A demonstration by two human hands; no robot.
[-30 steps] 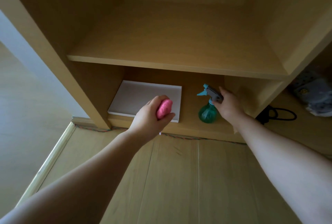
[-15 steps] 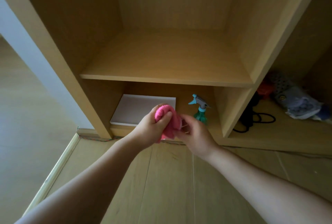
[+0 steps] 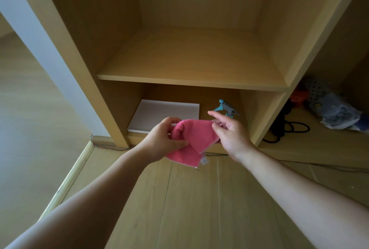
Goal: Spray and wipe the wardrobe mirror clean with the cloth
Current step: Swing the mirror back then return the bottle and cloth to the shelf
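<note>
A pink cloth (image 3: 192,141) hangs partly unfolded between both hands, in front of the wardrobe's bottom compartment. My left hand (image 3: 161,139) grips its left side, thumb on the front. At the cloth's right edge my right hand (image 3: 229,132) pinches the fabric, index finger stretched out. Behind my right hand the blue-grey trigger head of the spray bottle (image 3: 226,108) shows in the bottom compartment; its green body is hidden. No mirror is in view.
A flat white board (image 3: 159,115) lies at the left of the bottom compartment. The wooden shelf (image 3: 189,81) above holds nothing. To the right, a black cable (image 3: 287,129) and a pile of fabric items (image 3: 335,113) lie on the neighbouring section's floor.
My right hand left the spray bottle standing and came over to the cloth. The balled cloth has been pulled open between both hands. The camera has tilted up and back.
</note>
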